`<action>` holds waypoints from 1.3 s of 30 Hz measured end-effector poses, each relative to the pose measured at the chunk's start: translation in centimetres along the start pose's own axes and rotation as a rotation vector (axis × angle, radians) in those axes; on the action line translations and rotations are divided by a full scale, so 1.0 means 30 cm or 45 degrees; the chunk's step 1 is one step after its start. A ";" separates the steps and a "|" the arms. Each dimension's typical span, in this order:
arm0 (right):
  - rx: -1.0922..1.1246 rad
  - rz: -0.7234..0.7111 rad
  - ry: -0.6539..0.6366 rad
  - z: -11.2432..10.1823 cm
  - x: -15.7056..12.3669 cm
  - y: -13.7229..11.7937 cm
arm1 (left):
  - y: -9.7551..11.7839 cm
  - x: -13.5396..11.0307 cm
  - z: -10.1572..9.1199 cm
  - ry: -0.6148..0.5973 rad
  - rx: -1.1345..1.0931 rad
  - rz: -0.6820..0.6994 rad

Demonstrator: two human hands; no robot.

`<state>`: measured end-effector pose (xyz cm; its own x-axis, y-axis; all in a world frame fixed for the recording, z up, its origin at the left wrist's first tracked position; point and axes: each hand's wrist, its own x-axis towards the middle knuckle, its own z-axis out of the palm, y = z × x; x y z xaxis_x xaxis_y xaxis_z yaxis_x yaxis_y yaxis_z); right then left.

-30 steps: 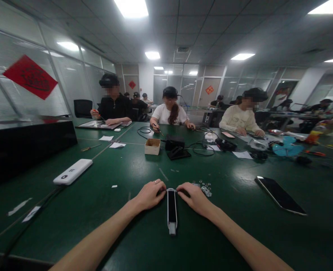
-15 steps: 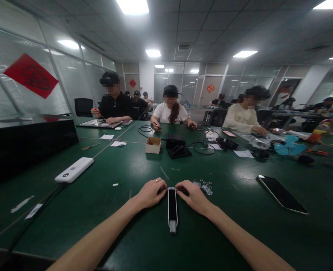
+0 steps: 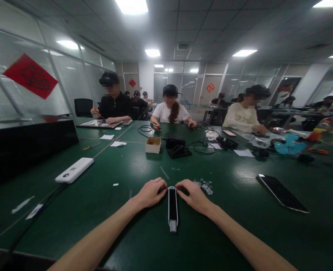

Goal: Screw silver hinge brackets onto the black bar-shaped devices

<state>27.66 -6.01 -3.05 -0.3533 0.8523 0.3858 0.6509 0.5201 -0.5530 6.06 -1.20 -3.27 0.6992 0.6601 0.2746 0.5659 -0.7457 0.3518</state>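
Note:
A slim black and grey device (image 3: 172, 207) lies lengthwise on the green table (image 3: 121, 226) in front of me. My left hand (image 3: 151, 193) rests on the table at its far end, fingers curled and pinched against the device's top left corner. My right hand (image 3: 192, 195) mirrors it on the right, fingers curled against the top right corner. Whether the fingertips hold anything small is hidden. A little heap of small metal screws and parts (image 3: 204, 184) lies just beyond my right hand.
A white power bank (image 3: 74, 170) lies at left beside a black box (image 3: 28, 145). A phone (image 3: 282, 193) lies face up at right. Farther off stand a small cardboard box (image 3: 152, 145), black tool stand (image 3: 177, 146) and cables. Three people work across the table.

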 end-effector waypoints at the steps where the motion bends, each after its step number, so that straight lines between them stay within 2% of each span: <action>1: -0.002 -0.002 0.002 0.001 0.000 0.001 | 0.001 0.000 0.000 0.004 0.001 0.001; 10: 0.000 -0.027 0.001 0.004 -0.005 0.010 | 0.015 -0.001 -0.016 -0.017 -0.001 -0.008; 23: -0.002 0.002 -0.022 -0.011 -0.001 -0.017 | 0.011 -0.001 -0.010 -0.016 -0.005 -0.013; 39: 0.022 0.036 -0.013 0.001 -0.007 0.001 | 0.000 0.000 -0.001 -0.014 -0.001 0.006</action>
<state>27.74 -6.18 -3.16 -0.3420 0.8672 0.3621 0.6491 0.4966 -0.5762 6.05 -1.18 -3.24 0.7063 0.6558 0.2666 0.5624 -0.7486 0.3513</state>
